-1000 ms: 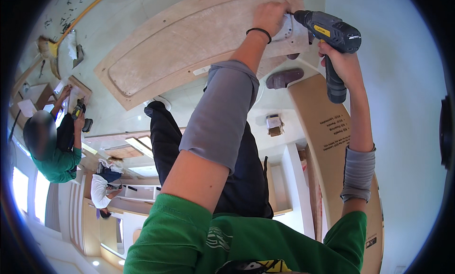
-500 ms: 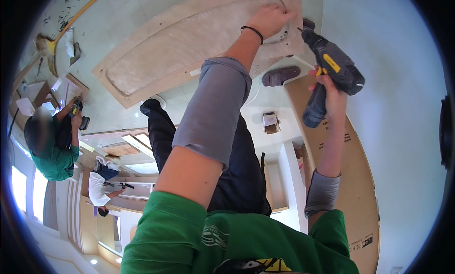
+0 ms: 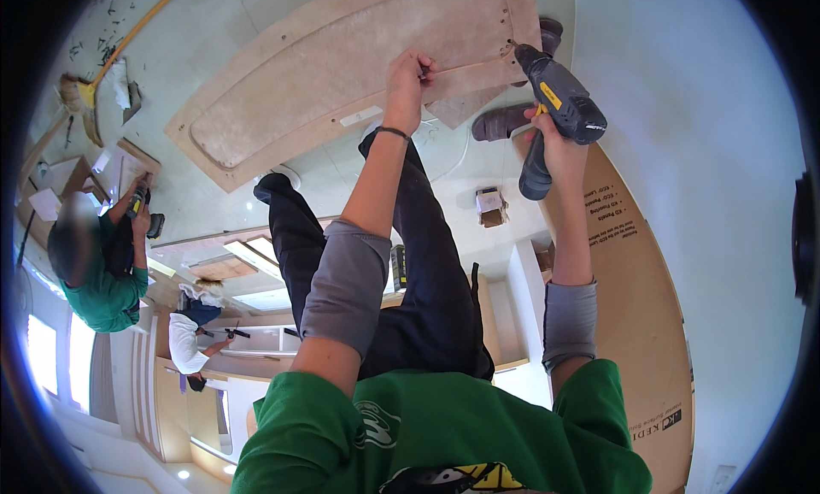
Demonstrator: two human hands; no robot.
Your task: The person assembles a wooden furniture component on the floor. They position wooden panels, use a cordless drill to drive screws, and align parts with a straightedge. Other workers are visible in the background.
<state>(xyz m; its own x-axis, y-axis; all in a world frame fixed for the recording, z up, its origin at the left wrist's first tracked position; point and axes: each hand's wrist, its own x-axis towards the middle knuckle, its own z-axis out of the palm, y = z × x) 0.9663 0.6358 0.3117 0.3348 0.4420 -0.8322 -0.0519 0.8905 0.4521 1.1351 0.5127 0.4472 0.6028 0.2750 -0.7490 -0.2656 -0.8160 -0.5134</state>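
My right hand (image 3: 559,148) is wrapped round the handle of a black and yellow cordless drill (image 3: 564,101). The drill's bit end points at the right end of a long, curved wooden panel (image 3: 299,75), close to several dark spots; whether it touches cannot be made out. Over the near edge of that panel, my left hand (image 3: 408,88) has its fingers curled closed. What they hold, if anything, is too small to name. A pale label (image 3: 360,116) lies on the panel's near edge, beside the left hand.
Dark shoes (image 3: 500,123) stand beside the panel's right end. A large brown cardboard sheet (image 3: 628,306) leans along the wall on my right. A small box (image 3: 491,208) sits on the floor. At the left are a broom (image 3: 128,41), a person in green (image 3: 102,280) with a drill, and a person in white (image 3: 186,340).
My left hand has drawn back from the panel's right end to its near edge. The right hand and drill have shifted left and slightly up, with the drill tip now over the panel's corner.
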